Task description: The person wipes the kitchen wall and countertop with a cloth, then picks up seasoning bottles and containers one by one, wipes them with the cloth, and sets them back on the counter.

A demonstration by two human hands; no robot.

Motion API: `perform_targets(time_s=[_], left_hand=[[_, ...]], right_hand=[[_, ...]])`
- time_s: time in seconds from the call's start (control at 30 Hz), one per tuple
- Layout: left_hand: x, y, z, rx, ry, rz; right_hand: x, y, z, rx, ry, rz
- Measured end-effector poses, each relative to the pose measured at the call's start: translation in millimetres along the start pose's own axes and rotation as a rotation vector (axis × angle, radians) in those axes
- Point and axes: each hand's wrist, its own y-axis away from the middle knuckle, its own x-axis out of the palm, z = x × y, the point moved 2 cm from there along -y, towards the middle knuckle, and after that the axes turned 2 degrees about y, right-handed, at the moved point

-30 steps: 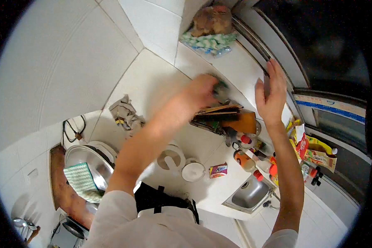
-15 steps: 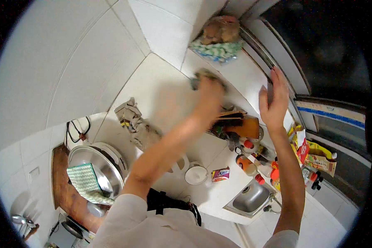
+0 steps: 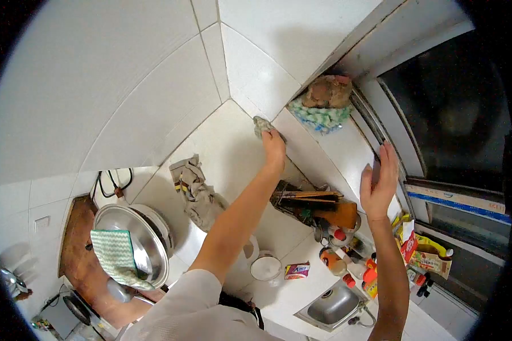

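My left hand (image 3: 274, 150) is closed on a crumpled grey-green cleaning cloth (image 3: 261, 124), pressed to the white tiled counter (image 3: 216, 142) near the back corner, where counter and wall meet. My right hand (image 3: 379, 184) is spread with its fingertips at the edge of the window frame (image 3: 370, 128) and holds nothing. Between my hands, on the ledge, lies a plastic bag (image 3: 324, 102) with brown lumps over green-and-white patterned material. A crumpled beige-grey cloth (image 3: 199, 196) rests on the counter to the left of my left forearm.
A wooden knife rack (image 3: 307, 200) stands by the ledge. Several sauce bottles (image 3: 335, 264) crowd near the steel sink (image 3: 330, 307). A white enamel bowl (image 3: 265, 268) and a purple packet (image 3: 297, 270) sit nearer me. At left is a steel basin (image 3: 156, 256) with a striped towel (image 3: 115, 250).
My left hand has carried the cloth leftward along the counter's back edge, towards the corner. The camera view has shifted. My right hand stays open by the window frame.
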Motion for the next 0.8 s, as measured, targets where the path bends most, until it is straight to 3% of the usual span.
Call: perform_targets(time_s=[0.07,0.1,0.17,0.23,0.33,0.4,0.47,0.6,0.7,0.8], left_hand=[[-5,-47,34,0.079,-0.052,-0.049],[-9,-51,15,0.097,0.079,-0.037],[-11,-35,-74,0.143,0.342,0.007],[-9,29,-174,0.165,0.363,0.094],[5,94,-280,0.992,0.054,0.211],[5,113,-300,1.230,-0.075,0.168],[6,80,-289,1.294,-0.228,-0.048],[-21,-10,-124,0.819,-0.282,0.005],[-31,-52,-9,-0.183,0.200,0.204],[-24,-73,4,-0.157,0.251,0.136]], right_hand=[[-5,4,2,0.027,-0.008,0.035],[-4,5,3,0.024,-0.009,0.035],[-3,5,2,0.023,-0.006,0.020],[-3,8,2,0.055,-0.046,0.024],[-1,2,5,0.038,-0.029,0.008],[-7,7,6,0.020,-0.010,0.022],[1,3,3,0.006,-0.031,-0.026],[1,3,3,0.011,-0.015,-0.001],[-2,4,1,0.006,0.023,0.015],[-4,5,-1,0.003,0.010,0.015]])
